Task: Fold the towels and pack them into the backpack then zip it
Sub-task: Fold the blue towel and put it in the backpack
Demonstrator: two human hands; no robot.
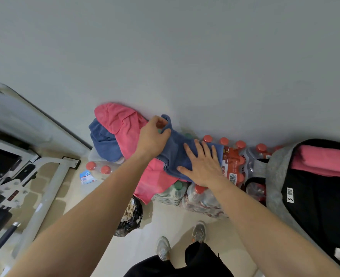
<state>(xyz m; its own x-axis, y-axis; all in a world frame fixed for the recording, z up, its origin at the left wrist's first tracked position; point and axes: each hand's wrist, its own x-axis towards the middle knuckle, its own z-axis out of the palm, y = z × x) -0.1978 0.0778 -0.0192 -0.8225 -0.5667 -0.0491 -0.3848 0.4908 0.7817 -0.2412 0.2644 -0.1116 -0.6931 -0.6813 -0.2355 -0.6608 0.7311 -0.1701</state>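
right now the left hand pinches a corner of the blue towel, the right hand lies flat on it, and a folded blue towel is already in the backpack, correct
Not quite. The head view shows that the folded towel in the backpack is pink, not blue. The rest holds: the left hand pinches a corner of the blue towel and the right hand lies flat on it.

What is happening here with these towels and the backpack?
A person is folding a blue towel on top of shrink-wrapped bottle packs. The left hand pinches one end of it while the right hand presses flat on it. A loose pink towel and a second blue towel wait beside it. The backpack stands open with a folded pink towel inside.
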